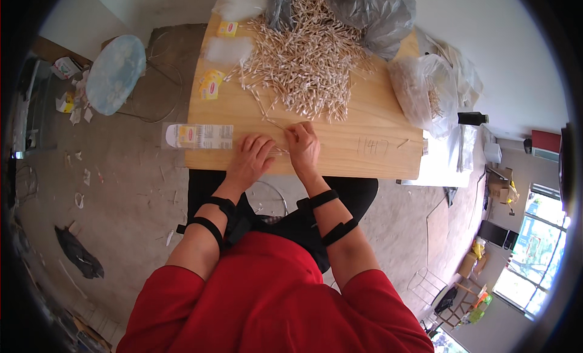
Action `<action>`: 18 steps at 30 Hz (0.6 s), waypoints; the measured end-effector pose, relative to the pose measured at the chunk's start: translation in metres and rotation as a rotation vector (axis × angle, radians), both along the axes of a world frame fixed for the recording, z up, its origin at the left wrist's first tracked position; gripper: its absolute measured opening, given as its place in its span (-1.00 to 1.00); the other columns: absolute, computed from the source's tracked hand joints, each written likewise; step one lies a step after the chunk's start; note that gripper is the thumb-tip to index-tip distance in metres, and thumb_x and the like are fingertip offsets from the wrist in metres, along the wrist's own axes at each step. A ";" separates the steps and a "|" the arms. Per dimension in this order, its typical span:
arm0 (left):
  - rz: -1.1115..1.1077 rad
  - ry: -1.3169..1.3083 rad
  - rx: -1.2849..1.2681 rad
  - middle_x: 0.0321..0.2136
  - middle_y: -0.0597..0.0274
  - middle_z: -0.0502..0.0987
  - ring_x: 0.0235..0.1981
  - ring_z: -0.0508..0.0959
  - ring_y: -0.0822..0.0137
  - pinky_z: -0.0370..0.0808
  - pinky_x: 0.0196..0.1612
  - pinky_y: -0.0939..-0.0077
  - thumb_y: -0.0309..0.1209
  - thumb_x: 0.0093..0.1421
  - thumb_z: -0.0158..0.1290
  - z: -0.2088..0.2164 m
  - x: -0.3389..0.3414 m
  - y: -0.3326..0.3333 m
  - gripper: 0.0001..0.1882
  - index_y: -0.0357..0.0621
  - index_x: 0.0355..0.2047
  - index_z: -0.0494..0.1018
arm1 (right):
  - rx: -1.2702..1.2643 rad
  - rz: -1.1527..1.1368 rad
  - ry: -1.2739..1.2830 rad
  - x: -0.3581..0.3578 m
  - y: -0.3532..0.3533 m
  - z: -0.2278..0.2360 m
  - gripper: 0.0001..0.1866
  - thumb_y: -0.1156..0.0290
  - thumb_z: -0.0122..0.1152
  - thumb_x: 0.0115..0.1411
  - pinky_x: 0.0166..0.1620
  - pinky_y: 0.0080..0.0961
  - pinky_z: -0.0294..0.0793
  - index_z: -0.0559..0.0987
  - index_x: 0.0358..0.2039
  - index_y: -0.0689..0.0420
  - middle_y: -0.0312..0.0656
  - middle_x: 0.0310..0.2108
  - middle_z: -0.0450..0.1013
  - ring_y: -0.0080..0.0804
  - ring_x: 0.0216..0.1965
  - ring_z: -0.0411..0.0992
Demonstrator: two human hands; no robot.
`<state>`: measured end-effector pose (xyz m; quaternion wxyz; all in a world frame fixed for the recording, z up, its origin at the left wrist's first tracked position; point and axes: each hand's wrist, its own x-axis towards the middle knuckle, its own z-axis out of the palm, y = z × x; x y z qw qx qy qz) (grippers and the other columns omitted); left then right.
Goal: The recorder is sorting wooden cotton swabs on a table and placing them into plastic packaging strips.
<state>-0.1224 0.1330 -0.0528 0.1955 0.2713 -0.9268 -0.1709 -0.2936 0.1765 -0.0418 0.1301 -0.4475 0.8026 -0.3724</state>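
Few cotton swabs (280, 147) pinched betw. both hands' fingers (291, 134) at desk (364, 128) edge — big pile (300, 61) left unsorted, approx. most.

A long clear packet (199, 136) with a white, yellow and red label is lying at the table's near left edge, just left of the left hand (249, 158). Small yellow packets (210, 84) are lying farther up the left side, one more (228, 28) sitting near the far corner. Cardboard boxes (500, 184) are standing on the floor at right.
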 end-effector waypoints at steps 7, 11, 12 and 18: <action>-0.025 -0.103 -0.138 0.17 0.29 0.32 0.25 0.25 0.23 0.05 0.38 0.09 -0.20 0.13 0.15 0.009 0.000 -0.003 -0.41 -0.09 0.16 0.35 | 0.022 0.276 -0.054 -0.006 0.020 0.004 -0.95 0.45 0.26 0.12 -0.36 -0.22 0.47 0.58 -0.43 0.13 -0.13 -0.34 0.49 -0.05 -0.37 0.51; -0.044 -0.078 -0.075 0.17 0.23 0.32 0.28 0.24 0.22 0.04 0.40 0.05 -0.22 0.13 0.14 0.000 -0.001 -0.002 -0.43 -0.15 0.13 0.37 | 0.044 0.088 -0.046 0.002 -0.027 0.016 -0.89 0.39 0.29 0.12 -0.34 -0.19 0.49 0.58 -0.45 0.14 -0.09 -0.33 0.50 -0.03 -0.35 0.52; -0.047 -0.062 -0.072 0.15 0.20 0.34 0.26 0.26 0.19 0.06 0.39 0.04 -0.22 0.14 0.14 0.000 0.000 -0.003 -0.46 -0.17 0.10 0.40 | 0.140 0.024 -0.027 0.012 -0.045 0.021 -0.86 0.34 0.31 0.11 -0.32 -0.16 0.49 0.57 -0.44 0.13 -0.08 -0.33 0.50 -0.02 -0.34 0.52; -0.052 -0.045 -0.130 0.03 0.09 0.38 0.20 0.30 0.07 0.13 0.35 0.04 -0.21 0.14 0.14 -0.010 -0.002 0.000 -0.57 -0.25 -0.08 0.49 | 0.191 -0.024 0.023 0.027 -0.070 0.010 -0.78 0.25 0.34 0.06 -0.30 -0.13 0.48 0.57 -0.39 0.11 -0.11 -0.34 0.49 -0.03 -0.33 0.51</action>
